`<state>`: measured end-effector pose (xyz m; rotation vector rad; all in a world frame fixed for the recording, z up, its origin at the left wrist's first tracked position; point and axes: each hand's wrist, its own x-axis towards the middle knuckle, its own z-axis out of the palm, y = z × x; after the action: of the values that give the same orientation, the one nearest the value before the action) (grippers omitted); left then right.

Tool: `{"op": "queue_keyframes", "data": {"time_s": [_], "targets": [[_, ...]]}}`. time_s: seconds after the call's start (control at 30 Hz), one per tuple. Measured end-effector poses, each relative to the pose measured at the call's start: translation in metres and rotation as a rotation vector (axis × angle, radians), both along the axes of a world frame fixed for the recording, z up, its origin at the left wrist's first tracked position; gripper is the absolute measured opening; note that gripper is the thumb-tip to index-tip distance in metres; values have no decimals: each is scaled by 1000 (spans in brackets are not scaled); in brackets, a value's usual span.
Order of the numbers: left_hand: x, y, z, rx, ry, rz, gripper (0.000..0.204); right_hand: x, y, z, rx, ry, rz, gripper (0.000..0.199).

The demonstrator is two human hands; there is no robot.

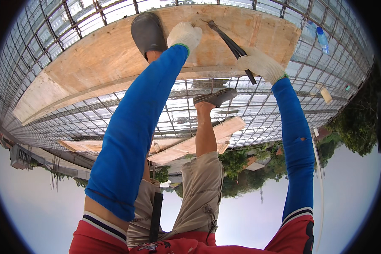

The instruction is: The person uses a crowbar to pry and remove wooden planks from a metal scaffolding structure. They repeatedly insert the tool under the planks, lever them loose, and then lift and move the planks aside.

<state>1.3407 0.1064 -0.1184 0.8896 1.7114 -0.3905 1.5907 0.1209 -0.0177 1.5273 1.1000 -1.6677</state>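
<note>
My left hand (185, 35), in a whitish knit glove, is closed low over a plywood board (97, 46). Its fingers curl inward and hide whatever may be between them. My right hand (263, 64), gloved the same way, wraps round a dark metal tool with two long arms, like pincers (226, 39). The tool's narrow head points up-left, touching or just above the board near my left hand. One arm end sticks out below my palm. The grey clog (148, 31) on one of my feet rests on the board beside my left hand.
A grid of steel rebar (178, 106) lies over shiny metal decking all around the board. My other clog (216, 98) stands on this grid. More planks (199, 142) lie behind it. A blue-capped plastic bottle (322, 41) and a small wooden block (326, 95) lie right.
</note>
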Motion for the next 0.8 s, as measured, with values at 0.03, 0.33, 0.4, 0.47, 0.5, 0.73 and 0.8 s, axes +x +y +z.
{"op": "queue_keyframes", "data": {"time_s": [0.03,0.33,0.4,0.47,0.5,0.73,0.8], "targets": [[0,1,0,-1,8,-5,48,1,-2,-1,34,-11,15,30],[-16,-11,-4,64,-28,79,49,-43,-63,0,-61,-1,-506,35],[-16,-10,5,70,-40,113,49,-81,-92,7,-170,11,-992,20],[-26,-8,17,58,-18,119,50,-114,-85,24,-252,29,-1346,14],[-31,-7,23,43,-40,148,50,-118,-87,28,-276,85,-1446,14],[-86,-32,31,148,-42,243,46,-58,-53,17,322,-147,173,47],[-110,-42,42,102,7,221,46,-71,-34,38,417,-166,288,45]]}}
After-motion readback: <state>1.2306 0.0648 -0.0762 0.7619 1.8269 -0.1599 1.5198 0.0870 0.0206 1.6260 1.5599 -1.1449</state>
